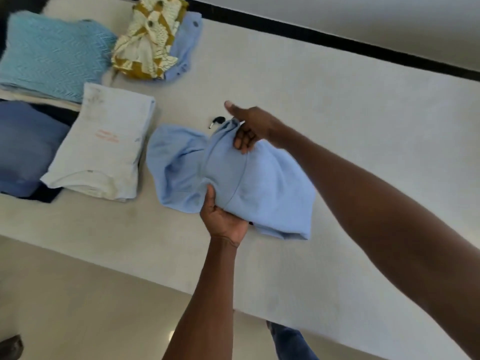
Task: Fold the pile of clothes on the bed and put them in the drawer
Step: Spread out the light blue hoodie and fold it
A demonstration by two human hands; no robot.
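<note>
Head view: I see a light blue garment (259,188) bunched on the pale bed (337,126), roughly in the middle of the mattress. My left hand (223,219) grips its near edge, thumb on top of the cloth and the other fingers curled underneath, out of sight. My right hand (249,126) holds the far edge, where the fabric gathers into a narrow bunch; those fingers (242,141) are curled round the cloth, with the thumb pointing away to the left. The garment's left part sags in loose folds onto the bed.

Just beyond the right hand a small black object (217,122) with a metal tip lies on the sheet; I cannot tell what it is.

To the left lie folded clothes: a whitish shirt (104,146) with faint orange print, beside a darker blue piece (23,146) over something navy. Farther back sits a teal knitted sweater (52,55), and next to it a mustard-and-cream patterned cloth (148,40) on top of another pale blue piece (185,45).
</note>
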